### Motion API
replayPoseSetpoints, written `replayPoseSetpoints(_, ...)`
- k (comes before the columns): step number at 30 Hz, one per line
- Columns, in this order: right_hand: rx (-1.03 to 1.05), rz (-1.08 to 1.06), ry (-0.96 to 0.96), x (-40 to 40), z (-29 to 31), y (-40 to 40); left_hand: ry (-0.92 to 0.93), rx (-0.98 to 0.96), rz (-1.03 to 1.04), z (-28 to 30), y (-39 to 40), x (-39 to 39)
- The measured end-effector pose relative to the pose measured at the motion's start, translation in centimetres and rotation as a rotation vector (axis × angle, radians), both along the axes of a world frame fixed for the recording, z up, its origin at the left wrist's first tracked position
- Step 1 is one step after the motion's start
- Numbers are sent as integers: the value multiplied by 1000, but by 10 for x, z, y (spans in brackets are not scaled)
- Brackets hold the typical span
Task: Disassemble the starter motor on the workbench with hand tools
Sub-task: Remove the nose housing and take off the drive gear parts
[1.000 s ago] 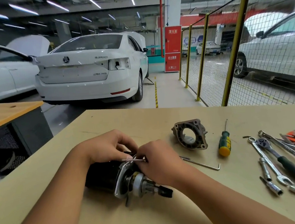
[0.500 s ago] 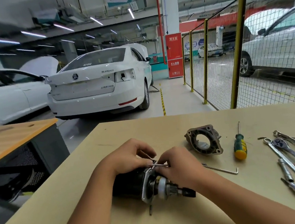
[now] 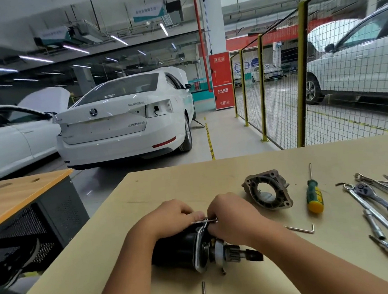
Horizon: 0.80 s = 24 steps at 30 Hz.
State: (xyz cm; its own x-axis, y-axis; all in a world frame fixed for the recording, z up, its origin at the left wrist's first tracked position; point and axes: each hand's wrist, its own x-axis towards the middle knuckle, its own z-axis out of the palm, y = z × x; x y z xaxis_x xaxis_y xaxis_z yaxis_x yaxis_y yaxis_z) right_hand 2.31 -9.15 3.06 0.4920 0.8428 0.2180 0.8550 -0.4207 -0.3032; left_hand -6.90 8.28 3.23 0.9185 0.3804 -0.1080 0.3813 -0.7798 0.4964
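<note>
Partly stripped: the nose housing (image 3: 268,190) already lies off to the right of the hands, while left hand (image 3: 170,218) and right hand (image 3: 234,220), close together, pinch a thin rod (image 3: 203,221) atop the starter motor (image 3: 191,249) beneath them on the worktop (image 3: 168,186).

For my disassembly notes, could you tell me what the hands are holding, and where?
Both hands, left and right, pinch a thin metal rod above the starter motor.

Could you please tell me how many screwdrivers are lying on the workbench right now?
1: the green-and-yellow screwdriver lies right of the detached housing, tip pointing away. Others may be hidden in the tool pile at the right edge.
</note>
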Motion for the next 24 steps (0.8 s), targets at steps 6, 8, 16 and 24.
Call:
replayPoseSetpoints(6, 50, -7, 9, 2, -4, 1, -54, -157, -116, 1, 9, -7)
replayPoseSetpoints(8, 87, -18, 50, 2, -6, 0, -77, -191, -101, -1, 11, -7)
replayPoseSetpoints(16, 223, 20, 257, 9, -21, -5, -138, -235, -108, -2, 17, -12)
replayPoseSetpoints(24, 316, 67, 432, 16, -39, -6, -107, -301, -63, -3, 18, -14)
